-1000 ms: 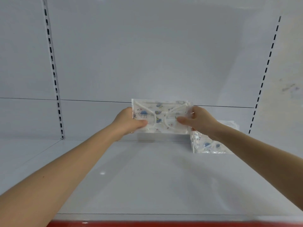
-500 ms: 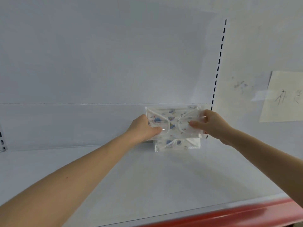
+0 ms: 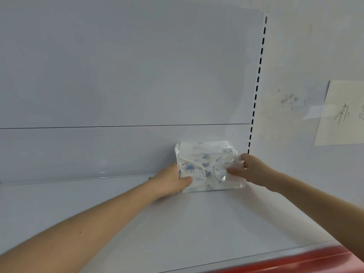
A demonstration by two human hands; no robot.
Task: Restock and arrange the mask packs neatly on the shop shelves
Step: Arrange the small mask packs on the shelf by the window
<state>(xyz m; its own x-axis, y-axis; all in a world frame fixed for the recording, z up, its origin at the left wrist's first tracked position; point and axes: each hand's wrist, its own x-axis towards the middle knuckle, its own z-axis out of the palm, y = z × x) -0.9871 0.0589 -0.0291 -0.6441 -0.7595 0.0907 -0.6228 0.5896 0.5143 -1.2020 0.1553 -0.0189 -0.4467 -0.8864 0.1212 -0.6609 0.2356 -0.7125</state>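
Note:
A clear-wrapped mask pack (image 3: pixel 206 172) with white masks and blue cartoon prints stands on edge at the back right of the white shelf (image 3: pixel 177 223). It is the front one of a row of several packs (image 3: pixel 204 145) leaning against the back panel. My left hand (image 3: pixel 171 181) grips the pack's lower left corner, thumb on its front. My right hand (image 3: pixel 250 170) pinches its right edge. The pack's bottom edge touches the shelf.
A slotted upright (image 3: pixel 256 91) runs down the back panel just right of the packs. A cream paper note (image 3: pixel 342 113) with handwriting is taped on the wall at the right. The shelf's red front strip (image 3: pixel 295 261) crosses the lower right.
Both hands carried the pack to the right and lowered it onto the shelf in front of the other packs. The view turned right, bringing the paper note into sight.

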